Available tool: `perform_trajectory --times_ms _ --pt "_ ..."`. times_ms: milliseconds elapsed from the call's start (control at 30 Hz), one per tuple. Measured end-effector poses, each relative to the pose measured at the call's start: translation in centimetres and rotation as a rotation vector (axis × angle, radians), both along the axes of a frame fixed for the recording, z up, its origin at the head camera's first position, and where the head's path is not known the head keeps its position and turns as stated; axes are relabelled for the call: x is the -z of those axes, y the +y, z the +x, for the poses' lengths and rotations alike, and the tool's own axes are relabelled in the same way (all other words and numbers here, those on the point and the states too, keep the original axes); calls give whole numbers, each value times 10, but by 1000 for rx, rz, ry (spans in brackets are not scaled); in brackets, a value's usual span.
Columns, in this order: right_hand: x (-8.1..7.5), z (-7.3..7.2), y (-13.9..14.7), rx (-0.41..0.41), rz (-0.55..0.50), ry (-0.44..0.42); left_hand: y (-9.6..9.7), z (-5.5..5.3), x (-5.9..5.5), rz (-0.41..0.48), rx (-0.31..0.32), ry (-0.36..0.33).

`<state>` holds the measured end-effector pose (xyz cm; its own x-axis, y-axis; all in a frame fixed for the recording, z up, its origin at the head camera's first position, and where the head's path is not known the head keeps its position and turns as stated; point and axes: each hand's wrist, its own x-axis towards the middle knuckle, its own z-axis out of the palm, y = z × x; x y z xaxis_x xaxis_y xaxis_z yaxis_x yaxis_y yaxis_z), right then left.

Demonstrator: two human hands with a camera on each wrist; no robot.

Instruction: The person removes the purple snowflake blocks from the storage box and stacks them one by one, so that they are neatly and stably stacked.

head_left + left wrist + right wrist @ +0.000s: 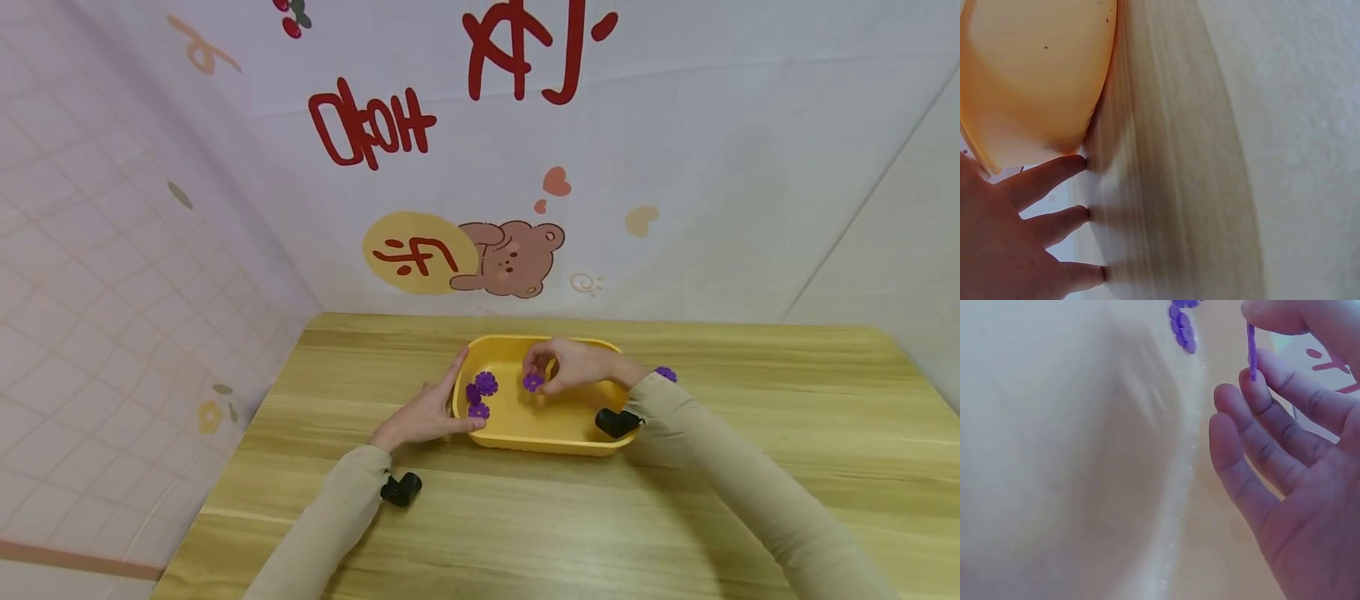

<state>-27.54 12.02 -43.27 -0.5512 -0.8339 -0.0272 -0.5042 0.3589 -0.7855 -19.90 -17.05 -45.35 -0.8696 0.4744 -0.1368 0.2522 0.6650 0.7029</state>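
Observation:
A shallow yellow plastic bin [558, 444] stands on the table. My left hand [429, 411] lies spread against its left end, the thumb reaching over the front rim. In the left wrist view, several straight fingers [1054, 226] of that hand reach down beside the bin wall [1035, 75]. Over the bin's middle, my right hand [576, 363] pinches a thin purple flower-shaped disc [533, 382] between thumb and fingers. The right wrist view shows this disc [1252, 353] edge-on, the other fingers loosely bent. Several more purple flower discs [486, 383] lie at the bin's left end.
Another purple flower disc [665, 374] shows on the table beyond my right wrist. Behind the wooden table [525, 525] rises a white printed backdrop [712, 167], with a grid-patterned cloth [90, 250] on the left.

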Motion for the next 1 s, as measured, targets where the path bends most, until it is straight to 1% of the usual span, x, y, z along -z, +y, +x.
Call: perform_trajectory --times_ms 200,333,567,800,1000 --pt "-18 2 8 23 -21 -5 -1 0 0 8 4 15" --pt "-26 2 15 42 -23 -14 -2 -1 0 7 13 18" --pt "-32 -1 34 103 -67 -51 -3 -1 0 6 25 17" --pt "-40 -4 53 145 -86 -34 -2 -1 1 8 24 15" --pt "-46 -5 74 201 -122 -9 -1 -2 0 13 26 18"
